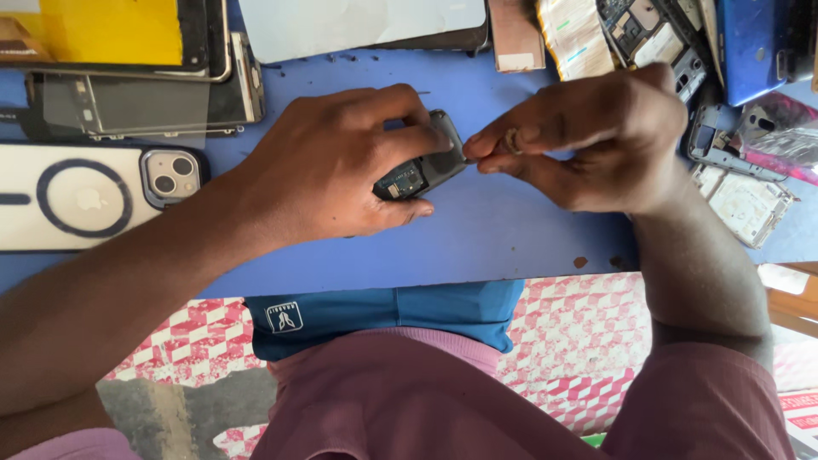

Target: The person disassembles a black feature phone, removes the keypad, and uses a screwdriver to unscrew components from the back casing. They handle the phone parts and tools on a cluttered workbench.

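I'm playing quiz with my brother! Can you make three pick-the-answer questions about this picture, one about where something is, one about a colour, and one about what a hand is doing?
1. Where does the white phone lie?
A. Past the left hand, at the table's left edge
B. Under the right hand
C. On the lap

2. What colour is the table top?
A. Red
B. Blue
C. Green

3. What is the left hand doing?
A. Lying flat and open
B. Holding a small dark part
C. Pointing at the floor

Answers:
1. A, the white phone lies at the left end of the table, beyond the left hand.
2. B, the bare table top is blue all around the hands.
3. B, the left hand's fingers wrap the small dark part, while the right hand pinches at its end.
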